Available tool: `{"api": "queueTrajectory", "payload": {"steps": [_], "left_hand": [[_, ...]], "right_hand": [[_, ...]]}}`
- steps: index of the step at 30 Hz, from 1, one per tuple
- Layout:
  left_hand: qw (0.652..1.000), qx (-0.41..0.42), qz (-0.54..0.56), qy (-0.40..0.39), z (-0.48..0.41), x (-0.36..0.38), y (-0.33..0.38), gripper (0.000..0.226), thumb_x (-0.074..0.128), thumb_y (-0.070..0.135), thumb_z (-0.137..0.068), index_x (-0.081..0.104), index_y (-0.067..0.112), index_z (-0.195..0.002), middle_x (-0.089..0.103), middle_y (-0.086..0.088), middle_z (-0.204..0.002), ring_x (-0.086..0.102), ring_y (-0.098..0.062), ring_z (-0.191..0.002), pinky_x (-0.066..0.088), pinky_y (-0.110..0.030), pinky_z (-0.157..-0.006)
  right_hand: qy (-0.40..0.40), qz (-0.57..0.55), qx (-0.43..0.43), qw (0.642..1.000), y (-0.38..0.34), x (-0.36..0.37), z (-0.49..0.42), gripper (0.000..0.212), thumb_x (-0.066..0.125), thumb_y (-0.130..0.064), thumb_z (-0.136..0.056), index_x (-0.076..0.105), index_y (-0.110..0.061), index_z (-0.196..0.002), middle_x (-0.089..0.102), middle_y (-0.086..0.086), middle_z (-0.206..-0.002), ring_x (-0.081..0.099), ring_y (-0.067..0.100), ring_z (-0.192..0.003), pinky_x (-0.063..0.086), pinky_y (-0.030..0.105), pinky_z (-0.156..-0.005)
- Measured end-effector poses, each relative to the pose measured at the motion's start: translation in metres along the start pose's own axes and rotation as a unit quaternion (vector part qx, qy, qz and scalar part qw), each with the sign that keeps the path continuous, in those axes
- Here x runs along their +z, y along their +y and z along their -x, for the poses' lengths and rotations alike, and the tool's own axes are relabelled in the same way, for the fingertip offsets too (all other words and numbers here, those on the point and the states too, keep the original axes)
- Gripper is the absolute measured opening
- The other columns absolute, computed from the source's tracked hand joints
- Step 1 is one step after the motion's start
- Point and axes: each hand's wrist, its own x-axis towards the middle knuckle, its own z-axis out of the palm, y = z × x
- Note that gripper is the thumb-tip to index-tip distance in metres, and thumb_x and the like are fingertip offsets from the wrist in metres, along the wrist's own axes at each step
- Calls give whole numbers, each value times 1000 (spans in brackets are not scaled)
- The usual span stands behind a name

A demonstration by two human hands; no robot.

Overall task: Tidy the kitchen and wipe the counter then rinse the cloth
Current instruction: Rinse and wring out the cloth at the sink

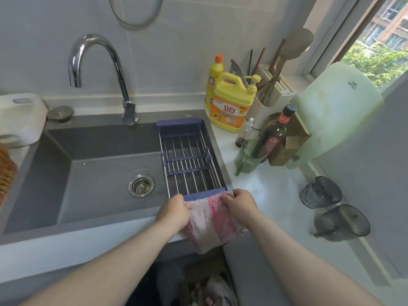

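Note:
A pink and white striped cloth (212, 221) hangs over the front rim of the grey sink (99, 173), draped from the near blue end of a wire drain rack (189, 160). My left hand (174, 212) grips the cloth's left top edge. My right hand (239, 205) pinches its right top edge by the rack's corner. The chrome tap (97, 69) arches over the sink with no water visible. The white counter (269, 195) runs to the right of the sink.
Two yellow detergent bottles (229, 102), a white utensil holder (271, 93), a dark glass bottle (276, 133), a green ribbed cup (247, 155) and a white cutting board (333, 111) crowd the back right. Two dark glasses (331, 208) lie on the counter at right. A drain plug (60, 112) sits behind the sink.

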Motion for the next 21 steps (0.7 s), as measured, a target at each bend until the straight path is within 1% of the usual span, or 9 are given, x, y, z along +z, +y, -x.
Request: {"api": "queueTrajectory", "payload": {"steps": [3, 5, 8, 10, 12, 13, 16, 19, 21], "left_hand": [[999, 34, -4, 38, -15, -6, -3, 27, 40, 29, -103, 40, 17, -78, 51, -1, -78, 46, -16, -65, 34, -33, -58], [996, 61, 4, 65, -24, -11, -2, 27, 42, 26, -102, 41, 15, -77, 50, 0, -77, 46, -16, -65, 33, -33, -56], [983, 135, -33, 120, -26, -17, -3, 11, 46, 18, -100, 53, 10, -99, 54, -3, -103, 52, -24, -92, 43, -36, -74], [961, 244, -91, 90, -18, -16, -7, 26, 48, 19, -99, 55, 11, -123, 54, -2, -124, 51, -24, -115, 44, -37, -93], [929, 333, -161, -3, -5, -8, -12, 52, 52, 32, -98, 42, 13, -145, 43, -3, -149, 38, -24, -138, 30, -37, -114], [916, 345, -199, -38, 1, -4, -14, 66, 51, 41, -97, 28, 13, -152, 27, -4, -159, 24, -23, -147, 17, -36, -120], [911, 299, -273, -73, 10, 13, -22, 82, 38, 55, -98, -2, 14, -156, -8, -4, -164, -6, -18, -151, -7, -32, -120], [917, 251, -303, -61, 17, 24, -23, 84, 30, 58, -98, -12, 12, -154, -18, -6, -162, -15, -20, -150, -14, -34, -117], [917, 232, -320, -54, 21, 28, -22, 86, 28, 60, -98, -15, 11, -153, -20, -7, -161, -17, -22, -149, -18, -36, -114]], "right_hand": [[4, 30, -17, 999, -11, 4, -12, 24, 59, -31, -95, 57, -19, -75, 59, -1, -71, 53, 13, -65, 35, 27, -52], [5, 37, -17, 999, -14, 8, -20, 23, 57, -33, -96, 57, -17, -81, 59, -1, -75, 56, 18, -72, 38, 28, -55], [35, 118, -35, 992, -6, 12, -24, 29, 50, -36, -99, 58, -14, -117, 61, 5, -110, 57, 26, -105, 49, 35, -85], [44, 192, -113, 974, 4, 8, -19, 40, 49, -29, -100, 48, -18, -137, 51, 3, -136, 47, 26, -124, 43, 38, -102], [-15, 295, -249, 922, 17, 0, -8, 46, 56, -23, -96, 46, -25, -141, 43, -6, -147, 43, 22, -126, 41, 34, -104], [-57, 336, -291, 894, 23, -3, -2, 53, 59, -27, -94, 42, -28, -144, 37, -9, -152, 42, 21, -125, 41, 33, -103], [-128, 389, -277, 869, 35, -2, 8, 70, 54, -46, -96, 19, -33, -155, 13, -13, -163, 37, 19, -124, 39, 33, -104], [-144, 409, -240, 868, 39, 8, 13, 73, 41, -51, -99, 3, -30, -157, -3, -10, -165, 36, 21, -123, 37, 34, -107], [-143, 424, -239, 862, 39, 13, 15, 73, 40, -50, -101, 0, -27, -157, -7, -7, -165, 37, 22, -122, 37, 33, -106]]}}
